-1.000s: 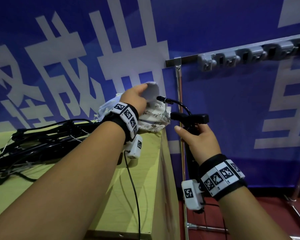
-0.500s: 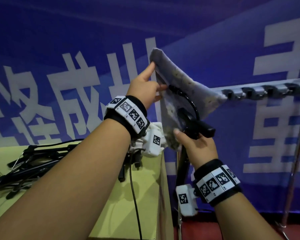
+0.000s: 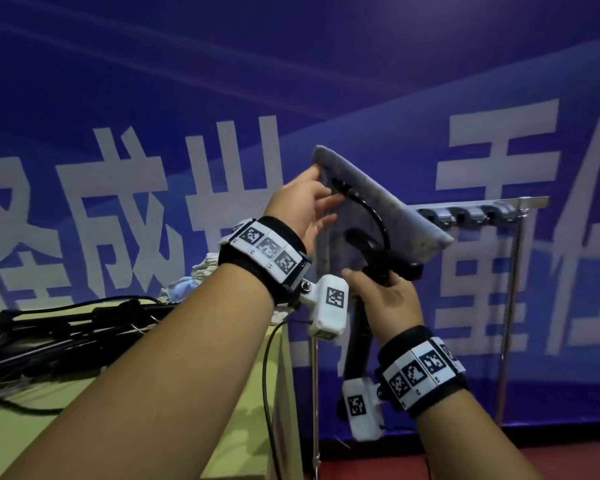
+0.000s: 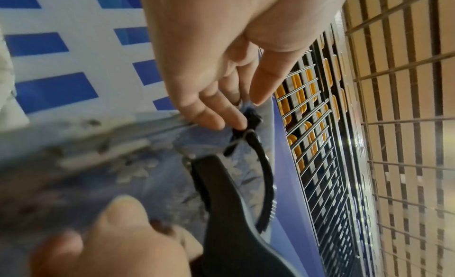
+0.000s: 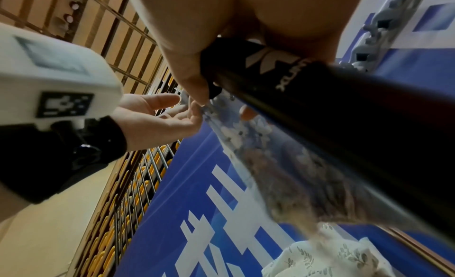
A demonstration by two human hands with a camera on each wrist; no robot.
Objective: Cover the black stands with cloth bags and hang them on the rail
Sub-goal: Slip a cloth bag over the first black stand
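Observation:
My right hand (image 3: 378,292) grips a black stand (image 3: 381,261) upright beside the table's right end; its thin curved neck rises into a flowered cloth bag (image 3: 388,213). My left hand (image 3: 321,190) pinches the bag's upper left corner, thumb outside and fingers inside. The bag hangs over the stand's top. In the left wrist view the fingers (image 4: 221,113) hold the bag's edge (image 4: 138,125) at the neck's tip (image 4: 251,123). In the right wrist view the stand's shaft (image 5: 332,109) runs from my grip, with the bag (image 5: 270,154) beside it. The rail (image 3: 482,211) with grey hooks stands behind the bag.
A yellow-green table (image 3: 250,427) is at the left, with a pile of black stands (image 3: 66,327) and more cloth bags (image 3: 201,271) at its far right corner. The rail's metal posts (image 3: 510,323) reach the red floor. A blue banner forms the backdrop.
My left hand lifted the cloth bag off the pile on the table and brought it over the top of the stand. My right hand kept its grip and raised the stand a little.

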